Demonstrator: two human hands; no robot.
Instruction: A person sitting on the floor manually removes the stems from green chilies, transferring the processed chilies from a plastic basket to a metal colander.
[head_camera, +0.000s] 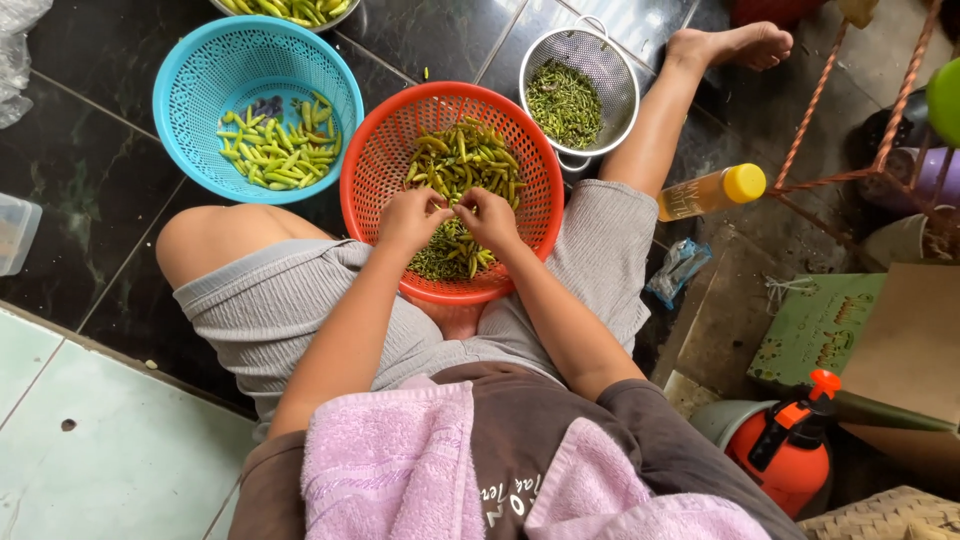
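Observation:
I sit on a dark tiled floor with an orange plastic colander between my knees, holding green chilli peppers. My left hand and my right hand meet over its near side, fingertips pinched together on one small green chilli. A blue colander at the far left holds several paler green chillies. A metal strainer at the far right holds a heap of small green stems.
A yellow-capped bottle lies by my right knee. An orange spray bottle, green box and cardboard stand at the right. A pink towel hangs over my chest. A clear container sits at the left edge.

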